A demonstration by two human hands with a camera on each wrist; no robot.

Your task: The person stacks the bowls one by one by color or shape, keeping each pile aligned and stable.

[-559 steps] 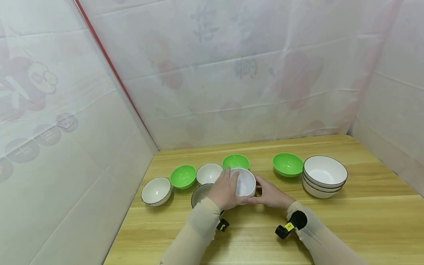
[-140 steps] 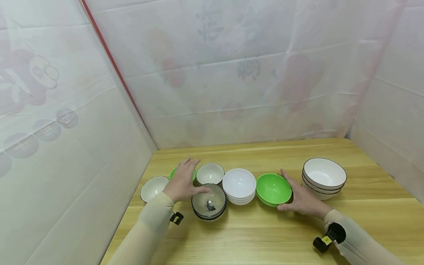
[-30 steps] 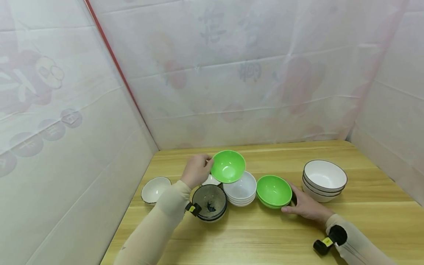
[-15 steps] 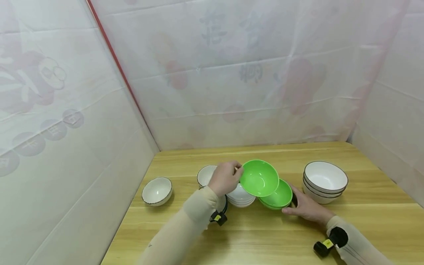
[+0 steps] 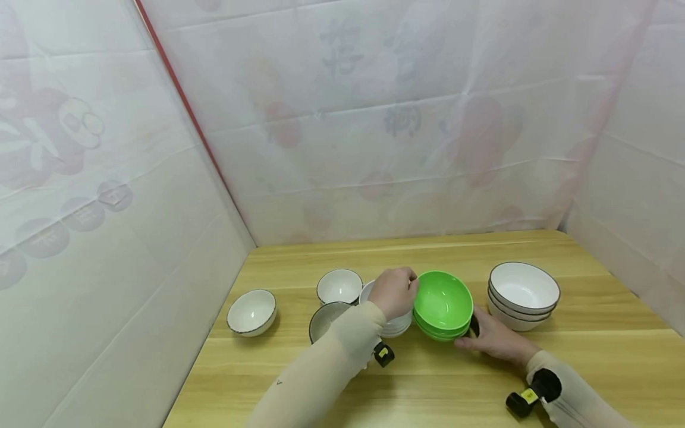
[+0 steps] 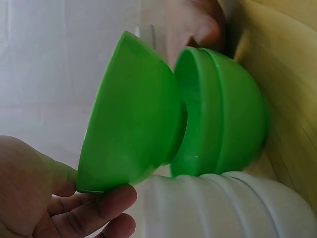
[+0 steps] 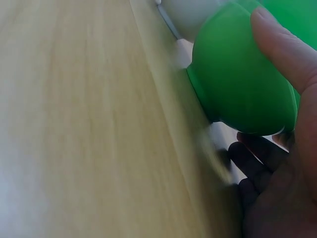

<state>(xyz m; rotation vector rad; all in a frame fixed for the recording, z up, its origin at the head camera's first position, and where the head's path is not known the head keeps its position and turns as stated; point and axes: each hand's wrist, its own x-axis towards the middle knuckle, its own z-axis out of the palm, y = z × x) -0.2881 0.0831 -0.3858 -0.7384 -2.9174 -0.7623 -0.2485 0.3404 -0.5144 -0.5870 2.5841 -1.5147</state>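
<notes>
My left hand pinches the rim of a green bowl between thumb and fingers. In the left wrist view this green bowl is tilted, its foot at the mouth of two nested green bowls. My right hand holds that lower pair from the right side. The right wrist view shows its thumb against the green wall and its other fingers curled near the bowl's underside. Directly left of the green bowls stands a stack of white bowls, partly hidden behind my left hand.
Behind my left forearm are a grey-beige bowl stack and a white dark-rimmed bowl. A speckled-rim white bowl stands alone at the left. Large white dark-rimmed bowls are stacked at the right. Printed sheeting encloses the wooden table.
Since 4.7 s ago, my left hand has taken the green bowl from the left and carried it right, over the green pair. My right hand stays at that pair. Earlier, both hands held white bowls.
</notes>
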